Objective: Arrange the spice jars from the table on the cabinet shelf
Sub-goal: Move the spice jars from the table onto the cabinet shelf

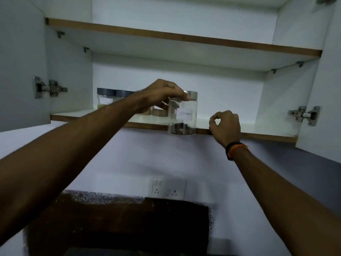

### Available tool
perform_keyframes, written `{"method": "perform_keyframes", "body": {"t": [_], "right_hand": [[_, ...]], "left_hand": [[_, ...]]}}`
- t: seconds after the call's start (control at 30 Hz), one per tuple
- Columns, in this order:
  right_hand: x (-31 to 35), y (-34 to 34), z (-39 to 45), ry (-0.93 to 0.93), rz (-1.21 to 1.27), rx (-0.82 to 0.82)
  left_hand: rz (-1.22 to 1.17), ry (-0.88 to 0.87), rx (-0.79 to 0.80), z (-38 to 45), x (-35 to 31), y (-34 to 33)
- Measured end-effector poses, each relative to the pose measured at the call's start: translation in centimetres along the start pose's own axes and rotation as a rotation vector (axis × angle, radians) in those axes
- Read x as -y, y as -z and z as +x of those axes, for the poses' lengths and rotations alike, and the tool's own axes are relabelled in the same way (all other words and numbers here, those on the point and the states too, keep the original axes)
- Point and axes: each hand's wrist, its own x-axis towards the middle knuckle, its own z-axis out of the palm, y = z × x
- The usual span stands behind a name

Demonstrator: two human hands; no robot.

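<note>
The left hand grips the upright cloves jar by its lid, shelf edge at six o'clock (right hand loosely curled, empty).

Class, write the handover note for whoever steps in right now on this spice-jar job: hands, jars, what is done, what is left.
Left hand grips the cloves jar by its lid, at the front edge of the lower shelf; whether it rests there is unclear.
Right hand holds nothing, fingers loosely curled at the shelf edge.
Done: several jars already stand on the shelf to the left.
Left: seat the cloves jar beside them; the table is out of view.
</note>
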Motion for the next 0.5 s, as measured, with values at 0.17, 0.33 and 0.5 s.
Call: {"method": "perform_keyframes", "body": {"t": [0.17,0.33,0.5], "right_hand": [[-1.2,-1.8,1.7,0.005,-0.047,0.073],[-1.7,-3.4,2.3,-0.056,-0.203,0.052],[-1.9,-4.5,1.8,-0.06,-0.297,-0.086]], "left_hand": [[-0.009,0.002,-0.014,3.7,0.9,-0.1],[0.031,-0.004,-0.018,7.6,2.2,-0.3],[0.035,-0.015,0.017,11.0,3.9,-0.8]]}}
